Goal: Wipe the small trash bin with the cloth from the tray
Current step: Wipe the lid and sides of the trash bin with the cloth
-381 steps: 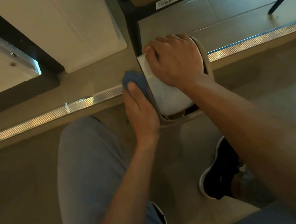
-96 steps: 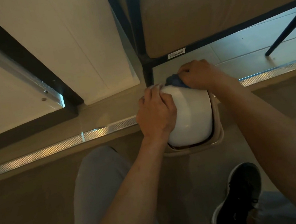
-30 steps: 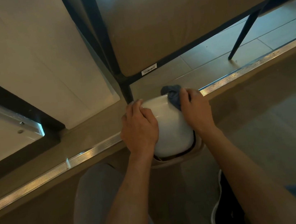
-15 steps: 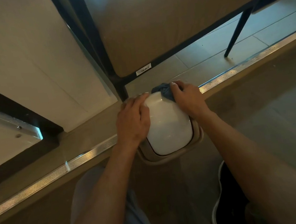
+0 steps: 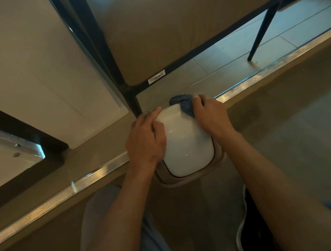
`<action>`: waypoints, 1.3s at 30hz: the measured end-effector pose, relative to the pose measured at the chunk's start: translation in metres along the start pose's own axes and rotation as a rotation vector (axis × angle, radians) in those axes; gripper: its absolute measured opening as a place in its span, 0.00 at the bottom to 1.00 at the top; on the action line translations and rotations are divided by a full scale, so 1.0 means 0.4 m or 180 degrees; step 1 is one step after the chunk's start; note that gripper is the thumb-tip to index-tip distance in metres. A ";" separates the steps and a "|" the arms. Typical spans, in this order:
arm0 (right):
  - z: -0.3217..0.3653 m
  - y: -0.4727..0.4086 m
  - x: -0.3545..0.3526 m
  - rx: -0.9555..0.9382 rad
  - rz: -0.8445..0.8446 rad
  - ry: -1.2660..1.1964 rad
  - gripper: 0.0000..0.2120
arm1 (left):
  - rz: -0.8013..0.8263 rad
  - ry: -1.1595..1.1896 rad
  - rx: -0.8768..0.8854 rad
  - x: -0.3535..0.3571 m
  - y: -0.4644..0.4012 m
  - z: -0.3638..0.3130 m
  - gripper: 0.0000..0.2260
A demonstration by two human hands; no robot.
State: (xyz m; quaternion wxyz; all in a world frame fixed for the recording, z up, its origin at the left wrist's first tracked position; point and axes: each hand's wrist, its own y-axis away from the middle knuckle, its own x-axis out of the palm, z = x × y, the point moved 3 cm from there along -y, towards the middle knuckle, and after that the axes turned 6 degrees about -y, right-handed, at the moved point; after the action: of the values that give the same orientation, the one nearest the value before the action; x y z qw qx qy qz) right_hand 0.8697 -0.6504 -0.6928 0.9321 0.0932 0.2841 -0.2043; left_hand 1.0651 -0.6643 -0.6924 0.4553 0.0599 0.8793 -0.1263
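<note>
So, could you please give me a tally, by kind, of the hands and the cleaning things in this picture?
Hands: 2, the left hand resting on the bin and the right hand gripping the cloth
Trash bins: 1, the small trash bin
Cloths: 1, the blue cloth
Total: 4

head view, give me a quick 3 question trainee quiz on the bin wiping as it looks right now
1. True or false: the right hand presses the blue cloth on the bin's white lid.
2. The left hand is: A) on the floor, B) on the lid's left side, C) holding the cloth.
3. Fill in: the cloth sits at the lid's ___ edge, far or near.

Key: 1 true; 2 B; 3 far
</note>
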 end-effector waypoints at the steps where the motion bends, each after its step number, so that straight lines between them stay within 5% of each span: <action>1: 0.013 -0.002 0.000 -0.0160 0.0038 0.0167 0.21 | -0.0019 -0.0020 -0.0040 0.000 0.001 -0.001 0.22; 6: 0.034 0.052 0.009 -0.1550 -0.0117 0.0574 0.20 | -0.0086 -0.0148 -0.0179 0.001 0.004 -0.004 0.23; 12: 0.008 0.179 0.087 -0.2038 -0.0600 0.1350 0.21 | -0.0118 -0.0109 -0.0235 0.003 0.004 -0.005 0.20; 16: 0.017 0.157 0.072 -0.1590 -0.0709 0.1286 0.23 | -0.0088 -0.0147 -0.0163 -0.001 0.004 -0.006 0.23; 23: 0.054 0.032 0.005 0.0242 -0.0298 0.0569 0.23 | -0.0048 -0.0154 -0.0180 -0.001 0.004 0.001 0.24; 29: 0.039 0.100 0.028 -0.0930 -0.0422 0.0851 0.25 | -0.0074 -0.0097 -0.0210 -0.003 0.007 0.000 0.25; 35: -0.038 0.187 0.025 0.0142 -0.0669 0.0118 0.28 | -0.0099 -0.0149 -0.0265 -0.001 0.010 -0.006 0.22; 39: -0.055 0.210 0.011 0.0263 -0.0665 -0.0159 0.25 | -0.0129 -0.0128 -0.0289 0.002 0.013 -0.008 0.23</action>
State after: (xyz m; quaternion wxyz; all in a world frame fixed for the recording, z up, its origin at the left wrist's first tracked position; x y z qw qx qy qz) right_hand 0.8987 -0.5701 -0.7085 0.9079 0.0963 0.2603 -0.3141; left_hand 1.0634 -0.6583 -0.6922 0.4724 0.0188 0.8758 -0.0967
